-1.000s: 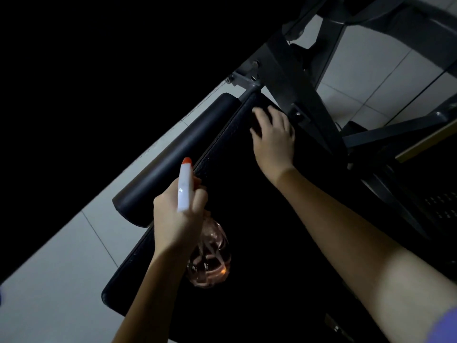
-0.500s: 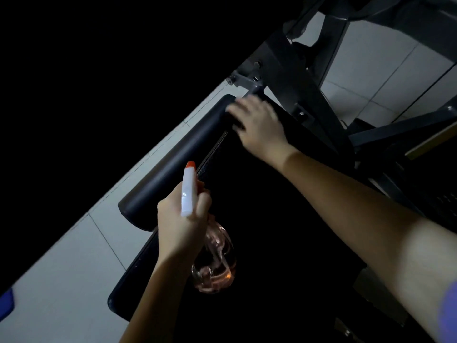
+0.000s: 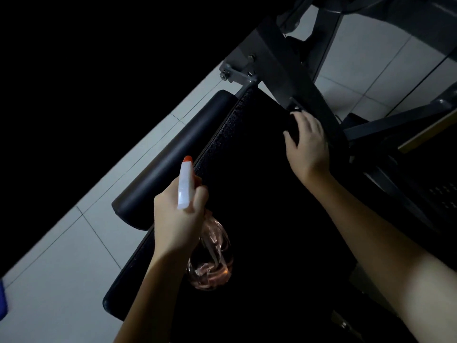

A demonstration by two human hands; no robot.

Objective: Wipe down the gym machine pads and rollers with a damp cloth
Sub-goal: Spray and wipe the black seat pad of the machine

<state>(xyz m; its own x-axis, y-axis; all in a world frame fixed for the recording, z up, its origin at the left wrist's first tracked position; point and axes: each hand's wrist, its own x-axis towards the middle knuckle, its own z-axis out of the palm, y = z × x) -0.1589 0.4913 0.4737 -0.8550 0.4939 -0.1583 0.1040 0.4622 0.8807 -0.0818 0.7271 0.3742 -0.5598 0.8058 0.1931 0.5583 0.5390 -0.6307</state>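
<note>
A wide black pad point(image 3: 247, 194) of the gym machine fills the middle of the view, with a dark cylindrical roller point(image 3: 173, 154) lying along its left side. My right hand point(image 3: 309, 147) rests on the pad's far right edge, thumb and fingers curled round a dark bunched cloth point(image 3: 293, 127) that barely stands out from the pad. My left hand point(image 3: 175, 224) grips a clear spray bottle point(image 3: 210, 263) holding pinkish liquid. It hangs over the pad's near left part, its white head and orange nozzle pointing away from me.
The grey steel frame point(image 3: 296, 70) with bolts and struts crosses the top right, close behind my right hand. Pale floor tiles point(image 3: 61, 268) lie to the left of the roller. A blue object point(image 3: 2, 300) shows at the left edge. The upper left is dark.
My right hand has swept from the roller's far end rightward across the pad to its far right edge by the frame. The left hand with the bottle has stayed put.
</note>
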